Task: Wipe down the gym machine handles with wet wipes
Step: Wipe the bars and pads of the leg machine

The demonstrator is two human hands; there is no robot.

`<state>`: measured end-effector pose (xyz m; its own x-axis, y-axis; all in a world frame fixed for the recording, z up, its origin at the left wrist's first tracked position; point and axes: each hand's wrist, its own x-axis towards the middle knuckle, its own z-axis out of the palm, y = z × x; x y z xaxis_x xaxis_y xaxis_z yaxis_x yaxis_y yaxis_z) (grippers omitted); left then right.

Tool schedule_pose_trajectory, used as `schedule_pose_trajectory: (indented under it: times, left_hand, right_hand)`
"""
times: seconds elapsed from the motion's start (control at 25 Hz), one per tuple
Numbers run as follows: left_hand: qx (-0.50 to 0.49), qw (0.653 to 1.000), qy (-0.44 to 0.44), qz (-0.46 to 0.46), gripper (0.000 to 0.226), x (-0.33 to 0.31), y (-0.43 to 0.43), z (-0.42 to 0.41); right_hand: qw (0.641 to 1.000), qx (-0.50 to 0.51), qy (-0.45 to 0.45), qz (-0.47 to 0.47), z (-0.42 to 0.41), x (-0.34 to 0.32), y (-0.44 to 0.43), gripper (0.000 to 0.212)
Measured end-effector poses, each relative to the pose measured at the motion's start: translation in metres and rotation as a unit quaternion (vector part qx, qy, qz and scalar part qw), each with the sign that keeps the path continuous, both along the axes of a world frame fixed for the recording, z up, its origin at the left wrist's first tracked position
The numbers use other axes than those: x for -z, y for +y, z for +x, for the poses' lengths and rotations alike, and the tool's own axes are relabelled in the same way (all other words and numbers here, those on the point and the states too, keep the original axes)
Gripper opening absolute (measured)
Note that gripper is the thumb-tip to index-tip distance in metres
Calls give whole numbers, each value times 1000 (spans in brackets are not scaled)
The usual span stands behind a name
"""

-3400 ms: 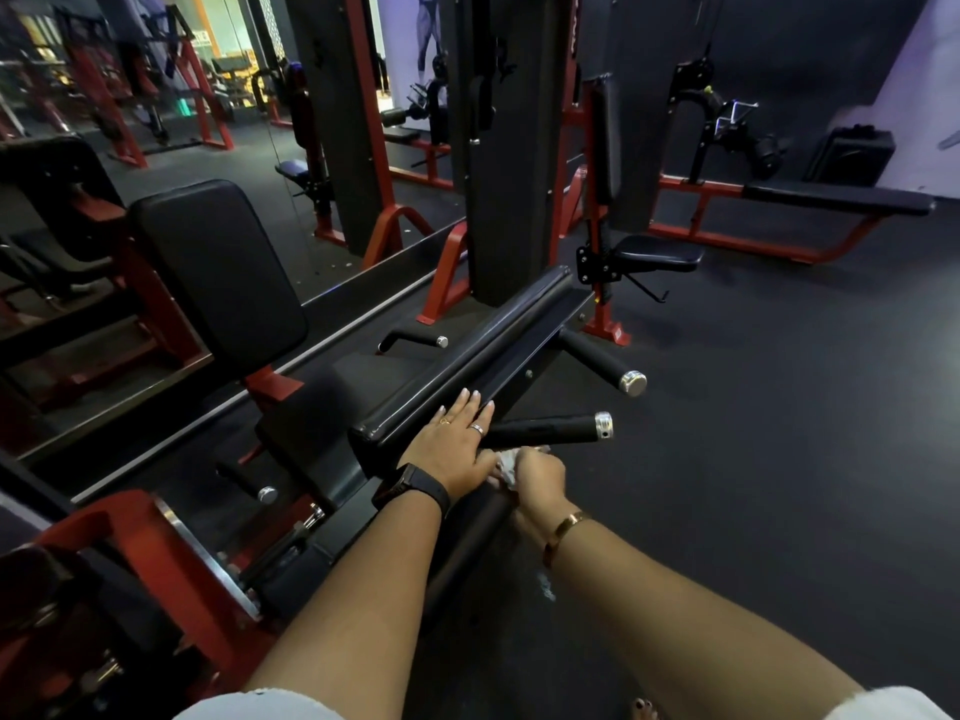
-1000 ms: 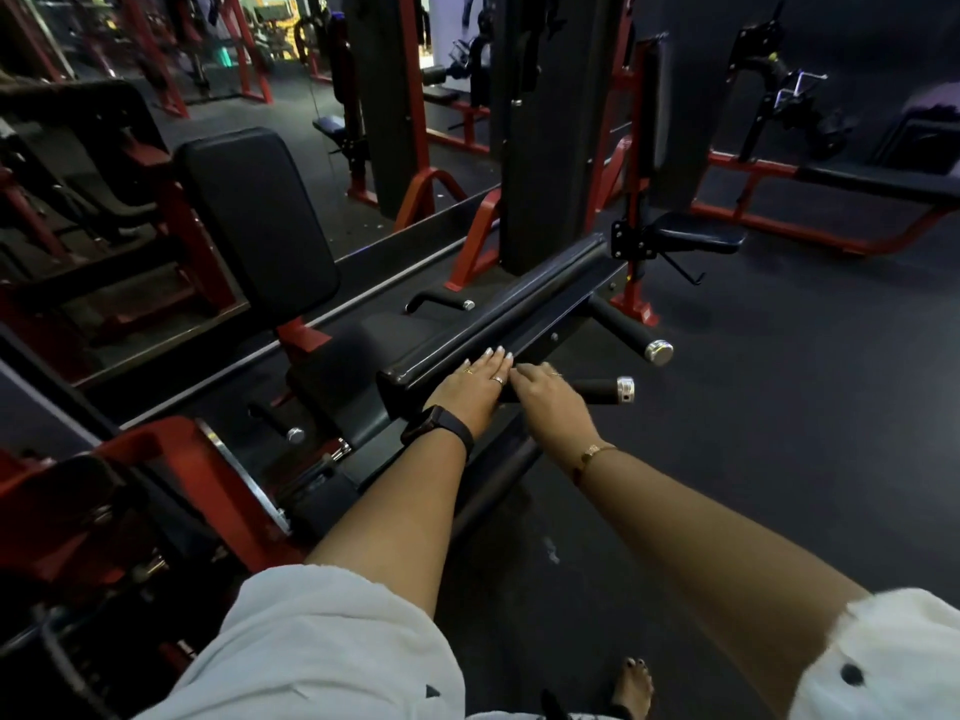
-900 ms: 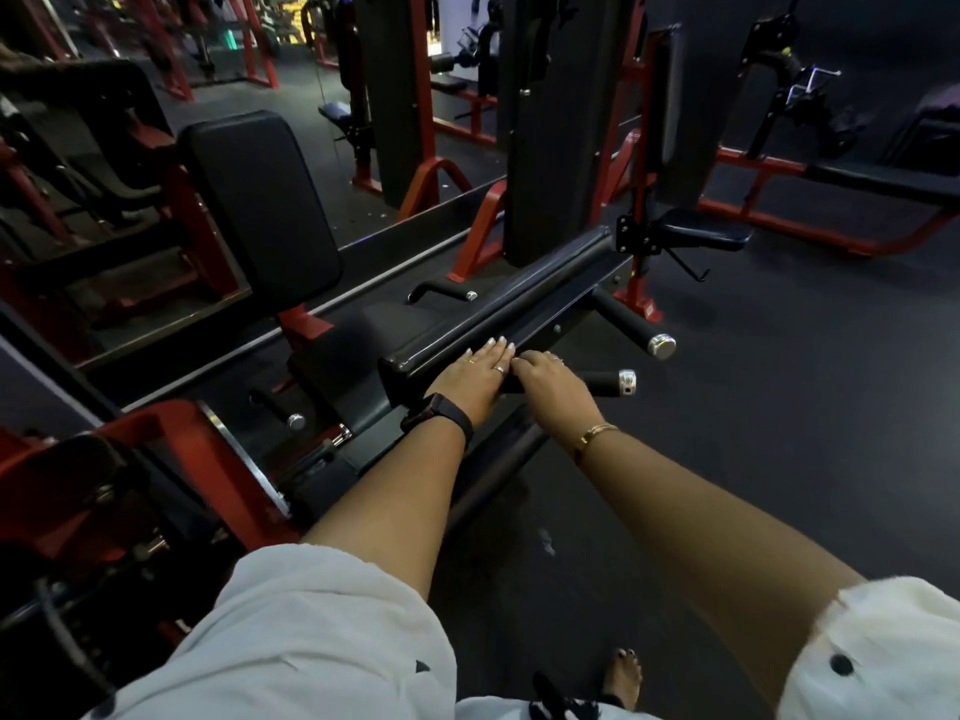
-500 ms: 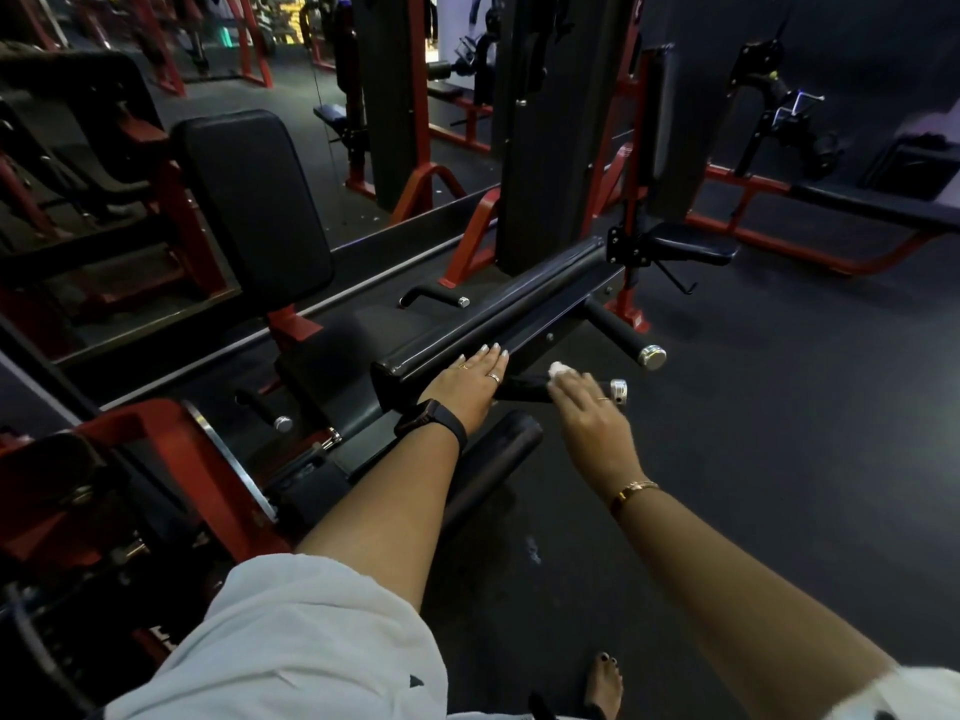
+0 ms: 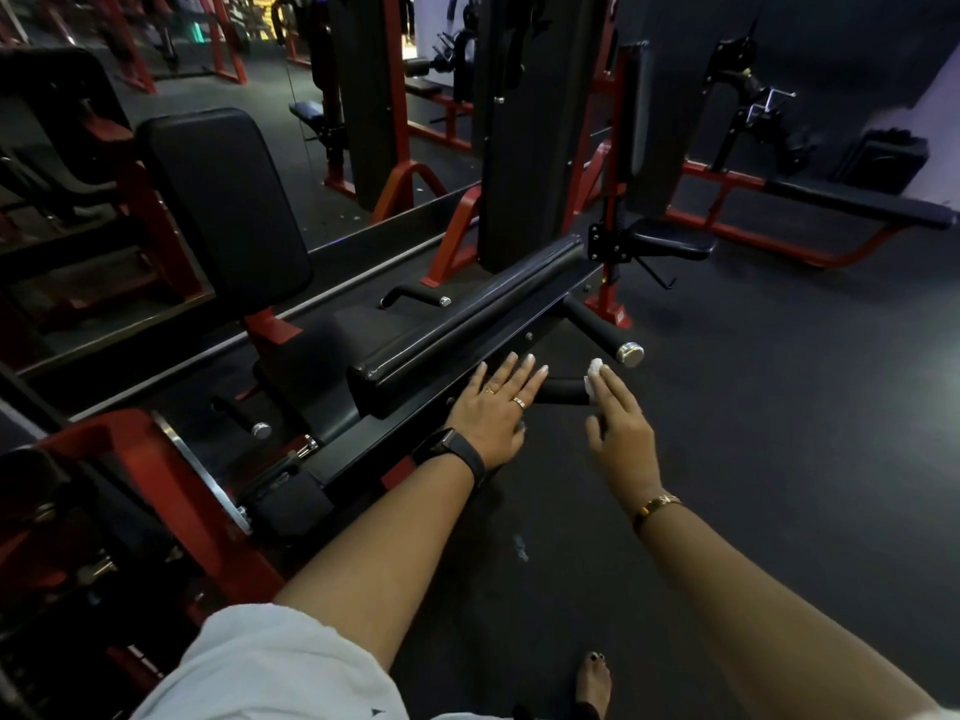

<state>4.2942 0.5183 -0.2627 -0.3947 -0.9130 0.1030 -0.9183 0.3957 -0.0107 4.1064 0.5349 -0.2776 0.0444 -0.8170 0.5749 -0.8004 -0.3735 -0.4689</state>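
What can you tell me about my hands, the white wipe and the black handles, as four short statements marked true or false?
1. The left hand lies flat on the black metal machine frame, fingers straight. True.
2. The crumpled white wet wipe is under the left hand. False: it sits at the right hand's fingertips.
3. The wipe is against the farther black cylindrical handle with the chrome end cap. False: it is on the nearer black cylindrical handle; the farther one is untouched.
4. A black wristwatch is on the left wrist. True.
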Motion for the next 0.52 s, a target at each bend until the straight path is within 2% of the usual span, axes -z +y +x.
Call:
schedule_pose_trajectory:
  times: [0.12,0.24,0.32,0.36,0.44,0.52]
  left_hand:
    - [-11,1000,29,7,83,1,-5,-17]
    - [-13,999,41,2,86,4,-3,-17]
    - [-9,999,50,-2,87,7,-3,-15]
    - [-10,999,53,-4,87,8,-3,-15]
    - [-17,998,65,-4,84,9,-4,-18]
    - [-24,996,89,2,78,9,-4,-23]
  right_hand:
    - [993,-9,-86,85,17,-16,-16,49]
    - [960,33,-190,203,19,-30,-17,52]
    - [947,95,-251,175,22,-27,-3,48]
    - [950,111,-259,132,26,-25,5,45]
    - [969,91,-212,86,32,-22,7,43]
    - [972,54,-185,137,32,-27,-7,43]
